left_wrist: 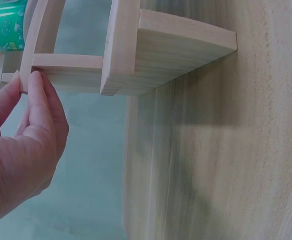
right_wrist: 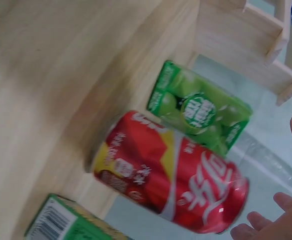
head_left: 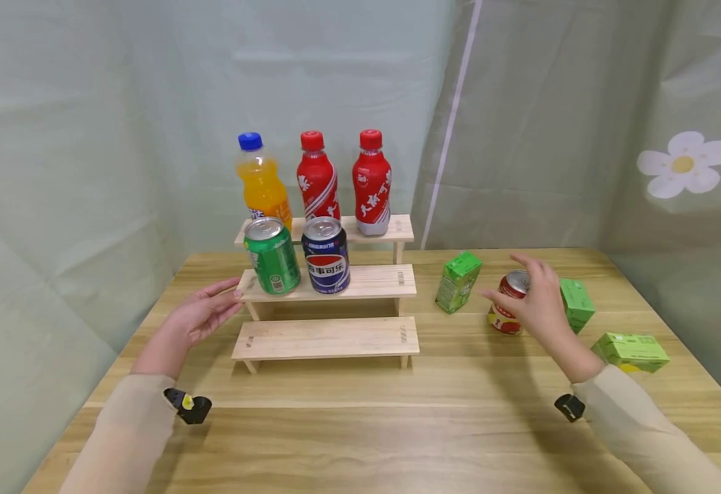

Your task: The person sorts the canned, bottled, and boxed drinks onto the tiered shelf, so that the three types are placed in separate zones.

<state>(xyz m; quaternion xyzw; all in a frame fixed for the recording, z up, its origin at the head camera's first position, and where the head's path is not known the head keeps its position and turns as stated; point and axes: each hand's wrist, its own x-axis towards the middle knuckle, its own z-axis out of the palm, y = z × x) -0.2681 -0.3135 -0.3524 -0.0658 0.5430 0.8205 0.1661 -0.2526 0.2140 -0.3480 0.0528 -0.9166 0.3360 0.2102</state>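
At the left end of a three-tier wooden display shelf (head_left: 335, 337), my left hand (head_left: 206, 314) pinches the edge of the middle board (left_wrist: 29, 60) between thumb and fingers. My right hand (head_left: 539, 302) is beside a red soda can (right_wrist: 171, 172) standing on the table, thumb and fingers spread apart. In the right wrist view its fingertips (right_wrist: 258, 220) are near the can's top, with a gap to it. The middle tier carries a green can (head_left: 274, 257) and a dark blue Pepsi can (head_left: 326, 257).
On the top tier stand an orange soda bottle (head_left: 263, 182) and two red bottles (head_left: 372, 182). One green juice box (head_left: 457, 283) stands left of the red can. Another green box (head_left: 576, 305) is behind my right hand, and a third box (head_left: 632, 351) lies farther right.
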